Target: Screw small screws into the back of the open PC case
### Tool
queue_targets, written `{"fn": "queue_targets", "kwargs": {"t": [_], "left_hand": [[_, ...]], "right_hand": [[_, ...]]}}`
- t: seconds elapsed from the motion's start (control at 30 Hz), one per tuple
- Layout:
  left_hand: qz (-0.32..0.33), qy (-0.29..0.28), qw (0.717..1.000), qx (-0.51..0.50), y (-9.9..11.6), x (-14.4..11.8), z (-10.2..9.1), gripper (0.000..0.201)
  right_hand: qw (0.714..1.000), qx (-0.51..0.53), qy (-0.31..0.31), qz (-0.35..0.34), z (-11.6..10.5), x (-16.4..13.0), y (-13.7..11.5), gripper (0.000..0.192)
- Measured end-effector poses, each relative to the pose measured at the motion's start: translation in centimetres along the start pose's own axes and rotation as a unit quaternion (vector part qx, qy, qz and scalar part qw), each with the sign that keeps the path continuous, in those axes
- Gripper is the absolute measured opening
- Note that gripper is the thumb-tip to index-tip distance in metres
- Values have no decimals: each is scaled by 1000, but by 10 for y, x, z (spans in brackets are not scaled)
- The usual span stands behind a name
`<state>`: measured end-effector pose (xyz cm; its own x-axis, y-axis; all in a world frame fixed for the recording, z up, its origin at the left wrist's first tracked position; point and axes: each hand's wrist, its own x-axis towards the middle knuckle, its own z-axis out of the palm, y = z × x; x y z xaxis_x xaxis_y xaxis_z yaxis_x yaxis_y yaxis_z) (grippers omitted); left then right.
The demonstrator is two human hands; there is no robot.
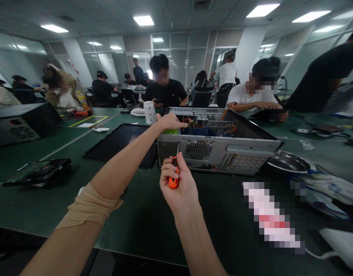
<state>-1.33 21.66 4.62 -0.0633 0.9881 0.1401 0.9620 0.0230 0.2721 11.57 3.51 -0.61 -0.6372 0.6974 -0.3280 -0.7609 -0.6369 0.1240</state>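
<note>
An open grey computer case lies on its side on the green table, its rear panel facing me, with orange cables inside. My left hand rests on the case's top left edge, fingers curled over it. My right hand grips an orange-handled screwdriver, its shaft pointing up at the rear panel beside the fan grille.
A black side panel lies left of the case. A circuit board sits at the near left, another computer case at the far left. A metal bowl and bags are on the right. Several people sit across the table.
</note>
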Motion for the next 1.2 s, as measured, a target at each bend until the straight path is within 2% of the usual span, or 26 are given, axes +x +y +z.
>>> {"fn": "queue_targets", "kwargs": {"t": [0.1, 0.33, 0.53, 0.67, 0.97, 1.2], "left_hand": [[0, 6, 1000, -5, -1, 1, 1, 58], [10, 18, 999, -27, -3, 2, 3, 56], [5, 18, 999, -29, -3, 2, 3, 46], [14, 20, 999, -26, -2, 1, 3, 50], [30, 25, 999, -27, -5, 3, 4, 52], [33, 23, 999, -27, -5, 0, 2, 50]], "right_hand": [[1000, -27, -1, -11, -1, -1, 0, 29], [998, 21, -46, 29, 1, -3, -6, 36], [999, 5, -12, 33, 3, -2, -9, 29], [999, 26, -1, 25, 4, 0, -7, 28], [999, 17, -27, 14, 3, -1, -2, 31], [997, 32, -55, 36, 5, -2, -6, 33]]}}
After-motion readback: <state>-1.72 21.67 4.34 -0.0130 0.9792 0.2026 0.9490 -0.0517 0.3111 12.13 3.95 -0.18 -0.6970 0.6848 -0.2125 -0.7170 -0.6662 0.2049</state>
